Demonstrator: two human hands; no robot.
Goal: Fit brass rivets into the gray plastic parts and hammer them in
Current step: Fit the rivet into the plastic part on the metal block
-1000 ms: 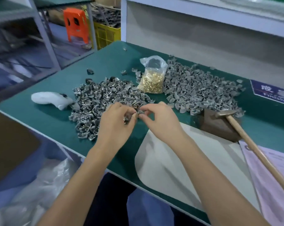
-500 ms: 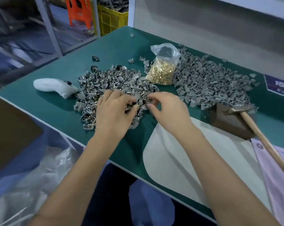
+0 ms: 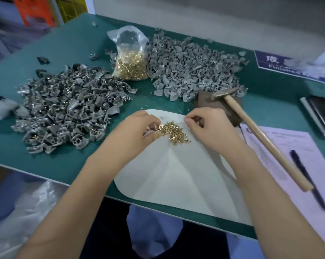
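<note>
A small heap of loose brass rivets (image 3: 173, 132) lies on the white sheet (image 3: 176, 180). My left hand (image 3: 137, 128) sits at the heap's left edge with curled fingers, gripping what looks like a gray plastic part, mostly hidden by the thumb. My right hand (image 3: 208, 128) is just right of the heap, thumb and forefinger pinched on something tiny, apparently a rivet. A clear bag of rivets (image 3: 129, 60) stands between two piles: gray parts with rivets (image 3: 64, 113) on the left and plain gray parts (image 3: 191, 66) on the right. The hammer (image 3: 251, 128) rests with its head on a brown block (image 3: 214, 105).
The green table (image 3: 68, 161) has its front edge close to me. A paper form (image 3: 281, 146) with a pen (image 3: 307, 178) lies at the right. A dark flat device (image 3: 322, 113) is at the far right. A white object (image 3: 1, 107) lies at the left edge.
Both hands have come back from the left pile of parts to the white sheet and now sit on either side of the loose rivets. The camera has tilted down.
</note>
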